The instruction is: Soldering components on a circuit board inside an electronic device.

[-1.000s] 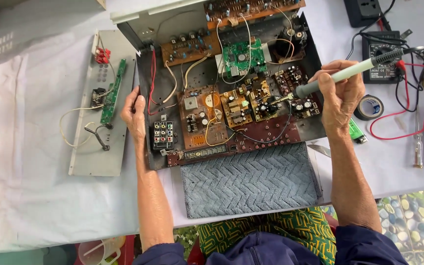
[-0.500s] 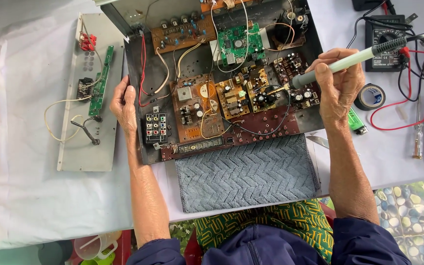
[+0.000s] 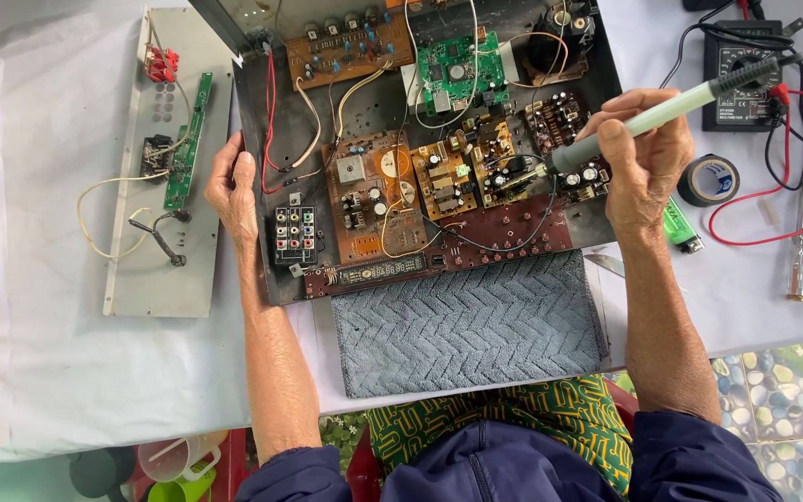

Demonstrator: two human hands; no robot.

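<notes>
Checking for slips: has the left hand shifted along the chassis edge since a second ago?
No. The left hand stays on the chassis left edge beside the jack block; only the camera moved.

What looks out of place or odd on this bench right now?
The grey front panel lies detached left of the open chassis, wires trailing loose. Right hand holds a soldering iron; left hand grips the chassis edge.

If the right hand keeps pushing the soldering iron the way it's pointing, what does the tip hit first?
The right hand aims the soldering iron down-left, so it would likely first meet the small yellowish circuit board in the open chassis; depth is uncertain.
</notes>
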